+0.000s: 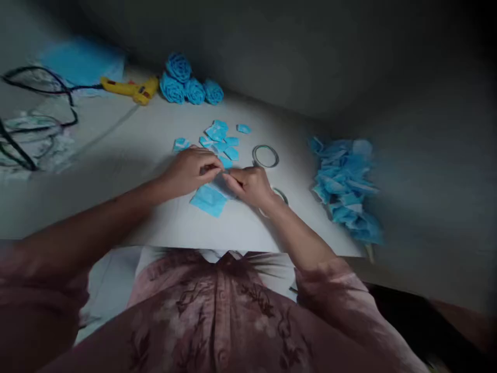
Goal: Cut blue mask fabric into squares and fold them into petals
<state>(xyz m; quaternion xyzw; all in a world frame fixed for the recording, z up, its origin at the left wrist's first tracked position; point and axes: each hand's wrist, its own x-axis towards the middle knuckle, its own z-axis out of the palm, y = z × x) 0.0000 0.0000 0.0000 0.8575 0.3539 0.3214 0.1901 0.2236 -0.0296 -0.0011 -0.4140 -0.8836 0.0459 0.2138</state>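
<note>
My left hand (pixel 191 170) and my right hand (pixel 251 185) meet over a white table (pixel 128 150), fingertips pinched together on a small blue paper piece (pixel 222 178). A larger blue paper square (pixel 208 201) lies flat just under and in front of both hands. Several small folded blue pieces (pixel 222 139) are scattered right behind my hands. The paper between my fingers is partly hidden by them.
Three blue paper roses (pixel 186 83) stand at the back, beside a yellow glue gun (pixel 130 89) with a black cord (pixel 42 88). A tape ring (pixel 265 156) lies right of the pieces. A heap of blue paper scraps (pixel 345 186) sits at the table's right edge.
</note>
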